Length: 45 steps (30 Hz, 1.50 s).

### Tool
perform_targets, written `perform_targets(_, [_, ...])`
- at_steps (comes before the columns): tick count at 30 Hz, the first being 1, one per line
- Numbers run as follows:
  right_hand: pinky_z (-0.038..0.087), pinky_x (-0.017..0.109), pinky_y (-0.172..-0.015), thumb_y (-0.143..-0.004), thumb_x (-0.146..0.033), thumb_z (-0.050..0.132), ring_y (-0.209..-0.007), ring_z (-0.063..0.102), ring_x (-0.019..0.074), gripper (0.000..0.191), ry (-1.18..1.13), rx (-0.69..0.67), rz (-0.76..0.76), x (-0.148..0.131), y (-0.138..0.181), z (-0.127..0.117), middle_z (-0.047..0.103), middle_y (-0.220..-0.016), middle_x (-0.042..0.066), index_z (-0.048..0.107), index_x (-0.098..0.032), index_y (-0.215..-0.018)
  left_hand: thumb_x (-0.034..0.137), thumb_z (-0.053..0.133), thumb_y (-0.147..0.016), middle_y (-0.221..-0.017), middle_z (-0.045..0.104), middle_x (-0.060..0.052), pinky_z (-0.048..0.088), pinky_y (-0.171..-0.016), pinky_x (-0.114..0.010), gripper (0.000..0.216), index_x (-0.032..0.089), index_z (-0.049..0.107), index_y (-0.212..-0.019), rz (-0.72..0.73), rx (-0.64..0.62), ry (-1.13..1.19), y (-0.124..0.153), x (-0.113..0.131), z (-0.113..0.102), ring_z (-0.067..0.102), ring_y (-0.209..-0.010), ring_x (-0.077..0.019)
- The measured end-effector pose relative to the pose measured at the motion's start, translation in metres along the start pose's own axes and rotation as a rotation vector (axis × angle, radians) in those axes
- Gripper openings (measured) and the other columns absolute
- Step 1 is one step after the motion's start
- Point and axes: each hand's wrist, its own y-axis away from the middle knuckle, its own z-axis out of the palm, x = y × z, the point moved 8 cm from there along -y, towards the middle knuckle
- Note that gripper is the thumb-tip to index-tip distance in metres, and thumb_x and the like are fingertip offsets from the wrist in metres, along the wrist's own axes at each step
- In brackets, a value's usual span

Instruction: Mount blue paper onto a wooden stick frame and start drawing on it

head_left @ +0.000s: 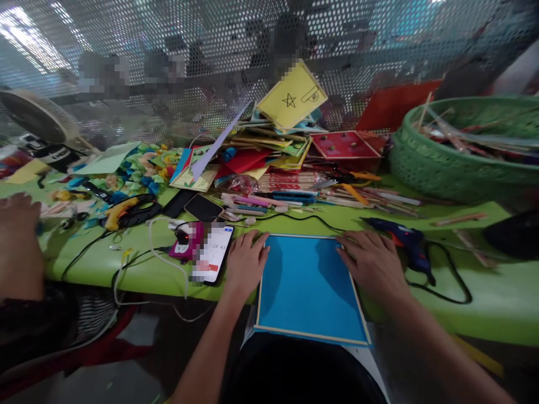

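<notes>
A blue sheet edged with thin pale wooden sticks lies in front of me, its near part reaching past the table's front edge. At its far left corner rests my left hand, fingers stretched out and thumb along the side stick. My right hand lies over the far right corner in much the same way, fingers extended against the border. Close to the right hand is a blue glue gun with a black cord. A lit phone lies just left of my left hand.
Behind are pens, a pile of coloured cards and a yellow card with a star drawing. A green basket stands right. At left are a yellow-black glue gun, paper scraps, cords and another person's hand.
</notes>
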Motion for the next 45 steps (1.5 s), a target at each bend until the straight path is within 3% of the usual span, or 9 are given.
perform_targets(4, [0.047,0.047,-0.095,-0.111,-0.033,0.051,-0.115,0.07,0.0307,0.034,0.001,0.004,-0.008,-0.003,-0.001,-0.004,0.083,-0.124,0.012,0.082,-0.022,-0.121,0.033,0.05,-0.115,-0.143,0.07,-0.012,0.056,-0.109,-0.053,0.038,0.027,0.069,-0.147,-0.002,-0.007,-0.005,0.0,0.002,-0.001,0.064,-0.131,-0.0344])
perform_targets(9, [0.047,0.047,-0.097,-0.113,-0.035,0.05,-0.117,0.069,0.0323,0.039,-0.014,0.016,-0.019,-0.005,0.001,-0.005,0.08,-0.133,0.013,0.077,-0.02,-0.137,0.036,0.05,-0.116,-0.145,0.069,-0.013,0.054,-0.11,-0.051,0.044,0.026,0.061,-0.157,-0.006,-0.009,-0.004,0.001,0.005,-0.003,0.063,-0.132,-0.0339])
perform_targets(20, [0.048,0.048,-0.095,-0.113,-0.038,0.046,-0.119,0.07,0.0339,0.043,-0.079,-0.052,-0.101,-0.005,0.005,0.014,0.082,-0.125,0.015,0.077,-0.018,-0.137,0.04,0.05,-0.116,-0.145,0.066,-0.012,0.053,-0.111,-0.053,0.04,0.032,0.067,-0.152,-0.015,-0.063,-0.019,0.0,0.008,-0.004,0.062,-0.132,-0.0337])
perform_targets(26, [0.051,0.048,-0.093,-0.113,-0.04,0.045,-0.117,0.07,0.0348,0.049,-0.079,-0.043,-0.104,-0.006,0.005,0.011,0.082,-0.124,0.017,0.073,-0.017,-0.145,0.042,0.044,-0.118,-0.146,0.065,-0.012,0.051,-0.113,-0.052,0.046,0.029,0.06,-0.159,-0.018,-0.08,0.012,0.001,0.006,-0.002,0.059,-0.135,-0.0329])
perform_targets(34, [0.051,0.048,-0.094,-0.112,-0.043,0.047,-0.118,0.069,0.034,0.045,-0.149,-0.062,-0.07,0.0,0.005,0.016,0.081,-0.126,0.013,0.076,-0.025,-0.142,0.042,0.046,-0.117,-0.145,0.067,-0.012,0.052,-0.112,-0.05,0.043,0.03,0.065,-0.154,-0.014,-0.061,0.003,0.0,0.006,-0.002,0.061,-0.134,-0.0326])
perform_targets(38, [0.048,0.049,-0.096,-0.111,-0.039,0.05,-0.12,0.068,0.0349,0.043,-0.144,-0.006,0.03,0.007,0.005,0.006,0.08,-0.128,0.013,0.076,-0.023,-0.142,0.042,0.045,-0.118,-0.147,0.067,-0.011,0.052,-0.112,-0.049,0.046,0.028,0.061,-0.158,-0.013,-0.04,0.029,0.001,0.002,-0.002,0.061,-0.135,-0.0323])
perform_targets(45, [0.046,0.047,-0.095,-0.112,-0.039,0.048,-0.117,0.068,0.033,0.04,-0.112,-0.005,0.02,0.003,0.004,0.005,0.081,-0.122,0.013,0.081,-0.022,-0.129,0.041,0.045,-0.117,-0.145,0.068,-0.013,0.054,-0.11,-0.052,0.043,0.028,0.068,-0.152,-0.002,-0.045,-0.012,0.0,0.004,-0.001,0.061,-0.134,-0.0348])
